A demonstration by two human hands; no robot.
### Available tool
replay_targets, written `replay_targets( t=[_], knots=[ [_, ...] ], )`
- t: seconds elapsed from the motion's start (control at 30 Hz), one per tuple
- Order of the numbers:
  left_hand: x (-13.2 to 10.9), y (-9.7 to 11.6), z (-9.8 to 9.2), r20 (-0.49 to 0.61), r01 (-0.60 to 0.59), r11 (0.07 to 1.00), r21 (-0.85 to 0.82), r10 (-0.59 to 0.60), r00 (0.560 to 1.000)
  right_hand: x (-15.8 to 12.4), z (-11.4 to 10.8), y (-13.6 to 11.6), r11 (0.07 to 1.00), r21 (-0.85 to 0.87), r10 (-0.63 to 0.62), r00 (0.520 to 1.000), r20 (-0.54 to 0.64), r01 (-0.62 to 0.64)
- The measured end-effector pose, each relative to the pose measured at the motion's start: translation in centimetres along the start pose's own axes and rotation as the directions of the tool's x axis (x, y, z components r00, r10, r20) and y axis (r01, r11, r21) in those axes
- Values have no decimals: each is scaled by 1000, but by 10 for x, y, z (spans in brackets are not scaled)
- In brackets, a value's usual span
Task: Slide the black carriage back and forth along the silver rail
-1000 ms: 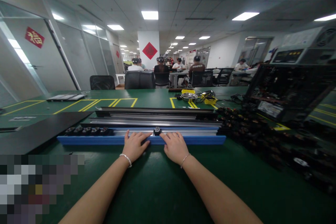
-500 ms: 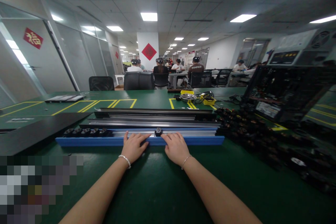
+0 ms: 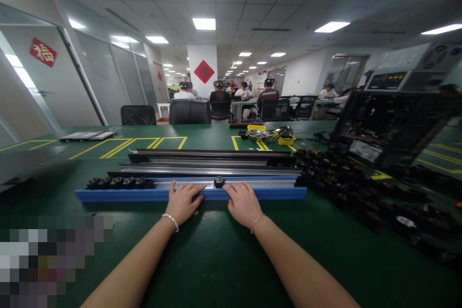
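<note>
A long blue rail (image 3: 126, 196) lies across the green table, with a silver channel along it. Several black parts (image 3: 116, 182) sit in a row at its left end. One small black part (image 3: 219, 181) stands in the channel near the middle, between my hands. My left hand (image 3: 183, 202) rests on the rail left of that part, fingers spread. On the other side, my right hand (image 3: 243, 203) lies on the rail with its fingers apart, the index fingertip close to the part. Neither hand visibly grips anything.
Behind the blue rail lie more black and silver rails (image 3: 209, 169). A large heap of black parts (image 3: 346, 187) covers the right side, by an open computer case (image 3: 368, 130). Farther back are a metal bowl (image 3: 257, 133) and cables (image 3: 283, 132). Several people sit at distant tables.
A dark grey flat shape at the left table edge has mostly gone from view. The small black part appears slightly farther right relative to my left hand. Both hands remain in nearly the same place.
</note>
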State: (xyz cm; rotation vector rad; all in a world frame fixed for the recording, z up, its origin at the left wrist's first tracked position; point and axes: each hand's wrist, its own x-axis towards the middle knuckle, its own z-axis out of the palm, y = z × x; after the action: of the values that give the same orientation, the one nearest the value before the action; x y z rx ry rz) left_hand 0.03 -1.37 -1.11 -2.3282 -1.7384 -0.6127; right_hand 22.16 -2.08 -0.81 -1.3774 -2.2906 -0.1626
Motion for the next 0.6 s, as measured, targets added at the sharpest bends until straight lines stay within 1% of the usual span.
replay_targets(
  t=[0.37,0.6],
  knots=[
    [0,2,-3,15,8,1000,5,-8,1000,-3,-6,2,999,-22,24,999,30,-23],
    [1,1,-2,23,8,1000,-6,-8,1000,-4,-5,5,1000,-2,21,1000,5,-21]
  ],
)
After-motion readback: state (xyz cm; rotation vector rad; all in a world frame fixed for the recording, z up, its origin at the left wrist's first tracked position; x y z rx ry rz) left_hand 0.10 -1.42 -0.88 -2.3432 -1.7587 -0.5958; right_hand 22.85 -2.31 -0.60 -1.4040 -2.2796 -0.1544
